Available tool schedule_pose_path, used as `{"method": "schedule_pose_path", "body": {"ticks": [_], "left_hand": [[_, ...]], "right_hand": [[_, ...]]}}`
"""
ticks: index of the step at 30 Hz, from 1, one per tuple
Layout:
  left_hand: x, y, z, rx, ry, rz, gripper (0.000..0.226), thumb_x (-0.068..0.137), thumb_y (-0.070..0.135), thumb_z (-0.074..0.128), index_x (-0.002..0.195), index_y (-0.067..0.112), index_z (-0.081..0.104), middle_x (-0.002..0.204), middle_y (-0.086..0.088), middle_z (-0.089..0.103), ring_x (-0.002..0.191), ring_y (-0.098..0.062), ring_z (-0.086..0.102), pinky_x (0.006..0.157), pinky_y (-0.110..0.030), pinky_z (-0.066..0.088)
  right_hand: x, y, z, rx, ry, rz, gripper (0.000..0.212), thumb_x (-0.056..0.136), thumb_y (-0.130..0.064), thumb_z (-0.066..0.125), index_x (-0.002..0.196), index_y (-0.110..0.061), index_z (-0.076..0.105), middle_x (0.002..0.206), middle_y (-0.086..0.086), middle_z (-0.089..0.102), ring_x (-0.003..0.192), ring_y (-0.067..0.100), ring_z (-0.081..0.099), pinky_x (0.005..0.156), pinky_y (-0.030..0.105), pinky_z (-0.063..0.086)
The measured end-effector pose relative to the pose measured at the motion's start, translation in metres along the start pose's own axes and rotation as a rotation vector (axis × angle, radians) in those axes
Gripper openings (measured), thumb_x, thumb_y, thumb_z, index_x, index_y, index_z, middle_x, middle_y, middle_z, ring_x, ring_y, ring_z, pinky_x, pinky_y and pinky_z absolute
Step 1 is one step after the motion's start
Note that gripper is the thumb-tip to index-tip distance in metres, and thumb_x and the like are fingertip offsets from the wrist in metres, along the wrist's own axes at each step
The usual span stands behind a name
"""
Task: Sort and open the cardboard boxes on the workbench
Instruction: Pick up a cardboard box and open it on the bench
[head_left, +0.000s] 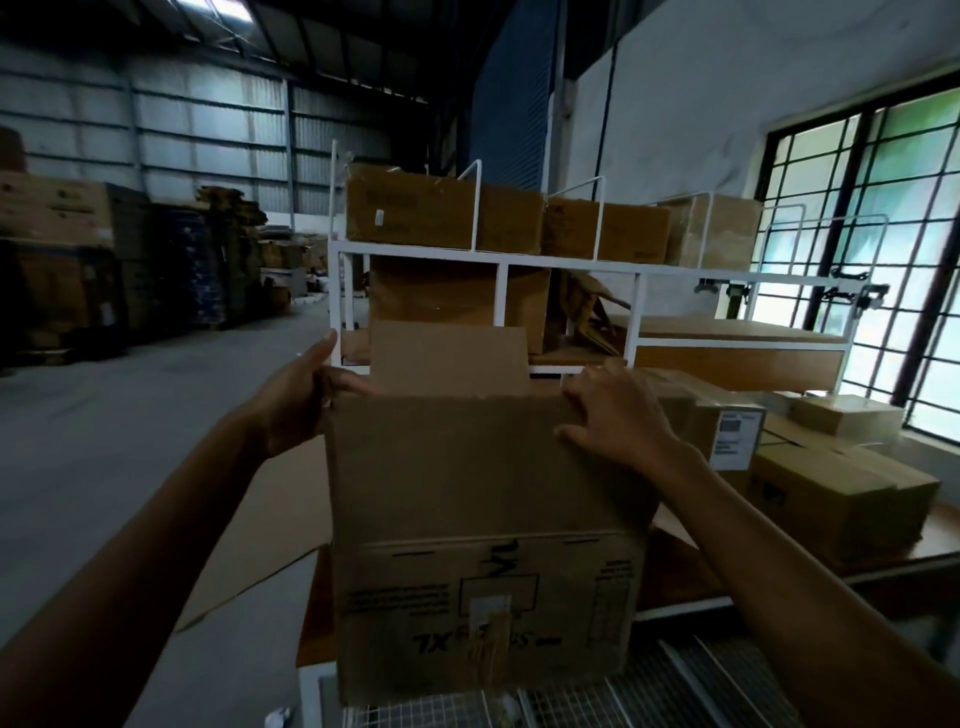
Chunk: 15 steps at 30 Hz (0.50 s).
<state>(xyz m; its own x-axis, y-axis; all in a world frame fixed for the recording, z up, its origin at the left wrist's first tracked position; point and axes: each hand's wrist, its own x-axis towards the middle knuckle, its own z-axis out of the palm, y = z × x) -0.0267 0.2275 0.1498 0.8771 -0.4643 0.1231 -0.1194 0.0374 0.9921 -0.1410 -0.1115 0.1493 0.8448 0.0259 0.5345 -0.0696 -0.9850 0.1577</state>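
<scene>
Head view, facing forward, box (483, 483) close

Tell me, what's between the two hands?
The top edge of the cardboard box runs from the left hand to the right hand, with an upright flap standing just behind it. The head view shows this.

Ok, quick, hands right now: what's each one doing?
Left hand: grips the cardboard box at its top left corner.
Right hand: holds the box's top edge, fingers curled.
</scene>
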Motion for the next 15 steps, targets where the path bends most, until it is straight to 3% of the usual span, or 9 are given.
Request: {"method": "schedule_pose_path", "body": {"ticks": [2,4,6,11,15], "left_hand": [[-0.009,0.011,0.007,0.085,-0.017,-0.036,0.079,0.097,0.062,0.027,0.103,-0.004,0.070,0.080,-0.017,0.071,0.069,-0.022,0.068,0.066,-0.030,0.051],[-0.021,0.023,0.020,0.222,-0.052,-0.071,0.061,0.100,0.051,0.034,0.107,0.001,0.069,0.080,-0.016,0.071,0.063,-0.019,0.067,0.055,-0.026,0.053],[-0.031,0.034,0.038,0.423,-0.110,-0.130,0.048,0.102,0.042,0.039,0.110,0.006,0.070,0.085,-0.018,0.073,0.068,-0.024,0.068,0.060,-0.030,0.055],[-0.048,0.030,0.085,0.949,-0.212,-0.205,0.030,0.090,0.042,0.062,0.106,0.019,0.070,0.084,-0.008,0.076,0.071,-0.019,0.072,0.070,-0.032,0.059],[-0.067,0.006,0.106,0.999,-0.255,-0.257,0.035,0.089,0.038,0.067,0.114,0.015,0.065,0.086,-0.008,0.076,0.068,-0.018,0.072,0.063,-0.026,0.057]], "right_hand": [[-0.011,0.003,-0.010,0.071,0.002,-0.064,0.043,0.083,-0.048,0.070,0.120,-0.027,0.061,0.121,0.000,0.062,0.111,0.017,0.051,0.098,0.041,0.042],[-0.027,0.006,-0.017,0.166,-0.029,-0.106,0.033,0.084,-0.042,0.072,0.112,-0.025,0.066,0.113,-0.001,0.065,0.096,0.007,0.051,0.087,0.029,0.042],[-0.045,0.006,-0.020,0.220,-0.106,-0.095,0.027,0.086,-0.041,0.070,0.105,-0.022,0.068,0.103,-0.002,0.065,0.086,0.005,0.051,0.079,0.025,0.044],[-0.087,0.006,-0.019,0.221,-0.135,-0.091,0.023,0.090,-0.047,0.063,0.097,-0.026,0.070,0.085,-0.010,0.055,0.082,0.008,0.053,0.071,0.029,0.043],[-0.128,0.005,0.000,0.335,-0.145,-0.057,0.022,0.087,-0.048,0.063,0.102,-0.034,0.072,0.094,-0.005,0.066,0.085,0.012,0.061,0.074,0.032,0.052]]}}
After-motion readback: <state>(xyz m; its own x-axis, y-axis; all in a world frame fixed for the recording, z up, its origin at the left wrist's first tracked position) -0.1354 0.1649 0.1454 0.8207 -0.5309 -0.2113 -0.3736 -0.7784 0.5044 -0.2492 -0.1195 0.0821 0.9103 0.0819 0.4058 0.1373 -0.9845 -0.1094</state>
